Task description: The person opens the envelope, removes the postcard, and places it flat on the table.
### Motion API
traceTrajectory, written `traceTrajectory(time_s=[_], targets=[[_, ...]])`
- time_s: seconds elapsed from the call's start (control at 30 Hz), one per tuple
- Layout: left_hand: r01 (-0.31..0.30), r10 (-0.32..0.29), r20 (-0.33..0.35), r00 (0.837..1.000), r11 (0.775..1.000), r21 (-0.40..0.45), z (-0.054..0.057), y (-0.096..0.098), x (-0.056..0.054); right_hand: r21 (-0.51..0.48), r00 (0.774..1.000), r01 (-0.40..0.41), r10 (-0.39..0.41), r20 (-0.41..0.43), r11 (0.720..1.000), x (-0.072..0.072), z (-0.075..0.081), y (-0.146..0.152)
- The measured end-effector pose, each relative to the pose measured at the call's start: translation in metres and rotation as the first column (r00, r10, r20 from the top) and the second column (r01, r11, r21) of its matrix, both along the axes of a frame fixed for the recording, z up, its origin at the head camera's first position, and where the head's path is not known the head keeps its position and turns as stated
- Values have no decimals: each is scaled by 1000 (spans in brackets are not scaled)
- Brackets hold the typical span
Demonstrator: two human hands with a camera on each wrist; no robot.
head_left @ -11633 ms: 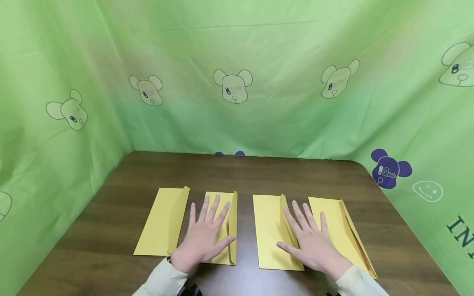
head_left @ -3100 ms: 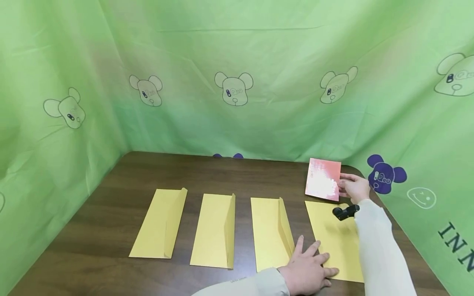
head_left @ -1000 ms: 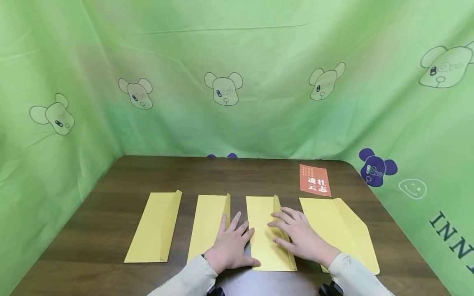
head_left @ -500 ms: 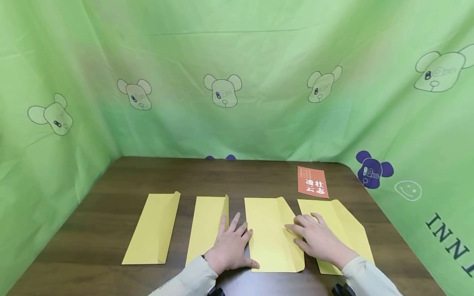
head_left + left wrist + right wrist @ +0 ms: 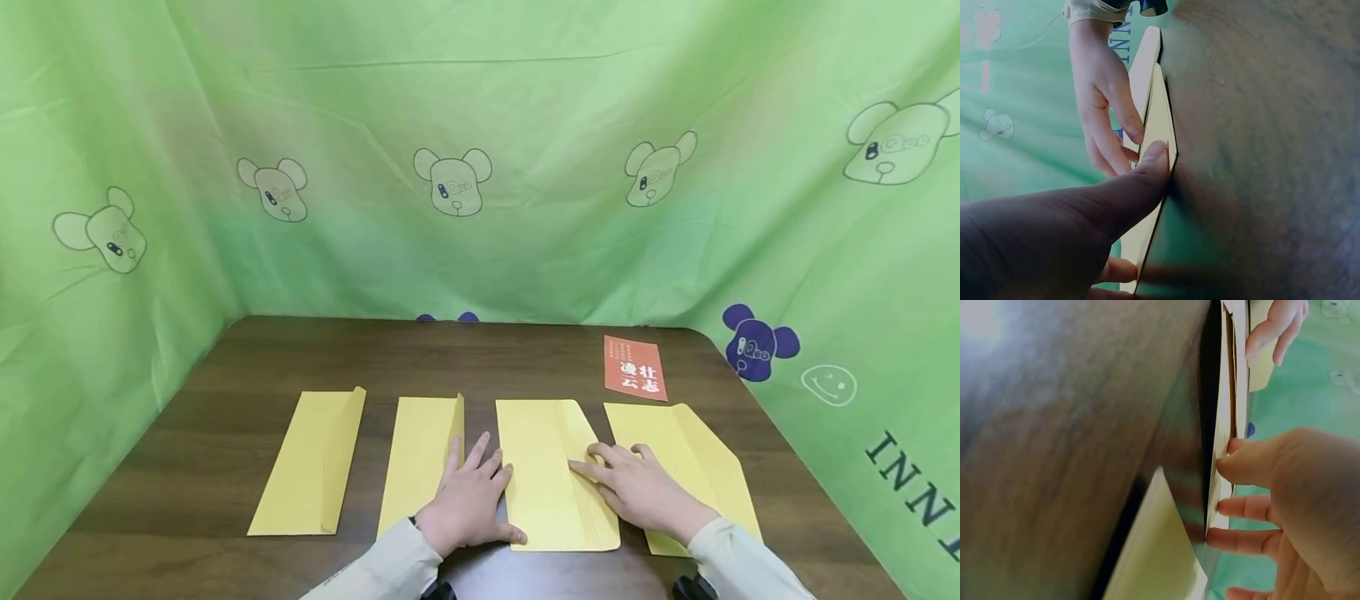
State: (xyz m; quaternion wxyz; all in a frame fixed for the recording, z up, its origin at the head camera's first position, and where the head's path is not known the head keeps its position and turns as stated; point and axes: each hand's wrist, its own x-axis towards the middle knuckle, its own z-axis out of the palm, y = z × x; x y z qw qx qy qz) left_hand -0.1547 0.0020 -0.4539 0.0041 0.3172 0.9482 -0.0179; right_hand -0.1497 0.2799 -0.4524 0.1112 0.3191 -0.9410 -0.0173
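Several yellow envelopes lie in a row on the brown table. My left hand (image 5: 468,504) rests with fingers spread between the second envelope from the left (image 5: 416,450) and the third envelope (image 5: 536,475). Its thumb presses the third envelope's near left corner, as the left wrist view shows. My right hand (image 5: 643,490) touches that envelope's unfolded flap (image 5: 600,525), its index fingertip at the mouth. In the right wrist view a narrow dark gap (image 5: 1232,375) parts the paper layers there, and the right fingers (image 5: 1244,540) touch the paper's edge.
The rightmost envelope (image 5: 693,454) has its flap unfolded; my right hand partly covers it. The leftmost envelope (image 5: 303,467) has its flap folded up. A red card (image 5: 635,367) with white characters lies behind the rightmost one. A green printed cloth (image 5: 450,258) surrounds the table (image 5: 337,350).
The red card, earlier in my right hand, now lies at the back right. The rightmost envelope's flap, then the third's, has unfolded. My right fingers have shifted to the third envelope's mouth.
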Motion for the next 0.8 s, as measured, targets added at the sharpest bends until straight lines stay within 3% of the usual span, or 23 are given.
traceTrajectory(time_s=[0.37, 0.63, 0.8], targets=[[-4, 4, 2, 1000, 1000, -5, 1, 0, 0, 6, 998, -59, 59, 2, 998, 4, 2, 8], [-8, 8, 11, 1000, 1000, -30, 1, 2, 2, -2, 977, -196, 195, -91, 981, 3, -6, 13], [-11, 12, 10, 1000, 999, -43, 2, 3, 1, -73, 967, -249, 245, -65, 966, 7, -5, 11]])
